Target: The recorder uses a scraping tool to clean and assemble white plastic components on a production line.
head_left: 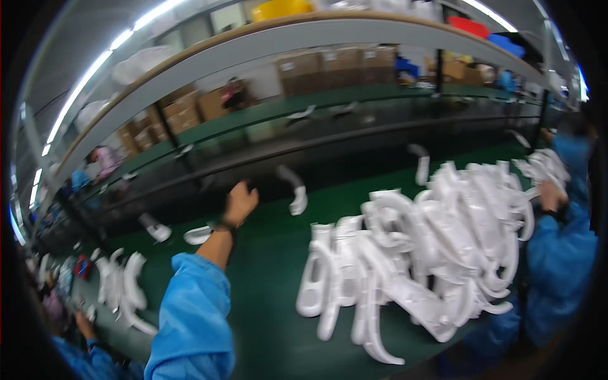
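Observation:
My left hand [242,202], with a dark band at its wrist, reaches out over the dark conveyor strip behind the green table. Its fingers are blurred and partly hidden, so what they hold, if anything, cannot be made out. To its right a curved white plastic part [297,197] lies across the strip's near edge. Another white part [198,235] rests beside my wrist, and a third white part [156,229] lies further left. A large heap of curved white plastic parts [430,240] covers the table to the right of my arm. My right hand is out of view.
A co-worker in blue stands at the right, a hand [552,195] at the heap's far end. At lower left another person's hand [83,324] is near a smaller group of white parts [117,285]. A long shelf [354,28] runs overhead; cardboard boxes [335,69] stand behind.

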`<state>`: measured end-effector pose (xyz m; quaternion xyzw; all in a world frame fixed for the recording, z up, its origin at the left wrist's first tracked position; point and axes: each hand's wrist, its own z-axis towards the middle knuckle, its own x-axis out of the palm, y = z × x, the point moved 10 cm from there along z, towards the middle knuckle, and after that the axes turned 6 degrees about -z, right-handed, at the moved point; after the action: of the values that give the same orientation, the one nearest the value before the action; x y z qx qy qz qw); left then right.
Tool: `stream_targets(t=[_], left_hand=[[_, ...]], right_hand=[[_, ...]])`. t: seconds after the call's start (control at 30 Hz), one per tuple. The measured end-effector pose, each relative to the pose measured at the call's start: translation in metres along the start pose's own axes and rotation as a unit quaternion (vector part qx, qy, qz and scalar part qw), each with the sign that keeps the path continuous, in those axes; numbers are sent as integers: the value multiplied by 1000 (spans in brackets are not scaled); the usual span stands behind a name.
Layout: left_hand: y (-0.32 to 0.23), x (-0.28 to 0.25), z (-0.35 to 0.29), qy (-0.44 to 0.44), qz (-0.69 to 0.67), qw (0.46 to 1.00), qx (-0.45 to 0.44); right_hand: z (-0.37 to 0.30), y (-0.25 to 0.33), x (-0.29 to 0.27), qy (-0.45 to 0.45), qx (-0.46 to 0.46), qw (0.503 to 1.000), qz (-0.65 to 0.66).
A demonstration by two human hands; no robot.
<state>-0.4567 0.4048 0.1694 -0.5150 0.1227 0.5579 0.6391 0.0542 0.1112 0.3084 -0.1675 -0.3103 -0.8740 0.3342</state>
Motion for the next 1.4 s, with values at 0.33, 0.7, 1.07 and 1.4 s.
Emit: stream_targets(t=[0.33, 0.7, 1.07, 1.4], left_hand=[[222, -241, -32, -70, 190, 961, -188], [286, -180, -65, -57, 184, 903, -384], [309, -134, -68, -42, -526, 732, -431], [-15, -139, -288, 159, -794, 527, -258]], right_hand=[[-99, -144, 16, 57, 258, 960, -95], [-122, -180, 45, 77, 226, 946, -218], [-132, -153, 45, 61, 199, 945, -251], [-127, -110, 13, 34, 210, 964, -161]])
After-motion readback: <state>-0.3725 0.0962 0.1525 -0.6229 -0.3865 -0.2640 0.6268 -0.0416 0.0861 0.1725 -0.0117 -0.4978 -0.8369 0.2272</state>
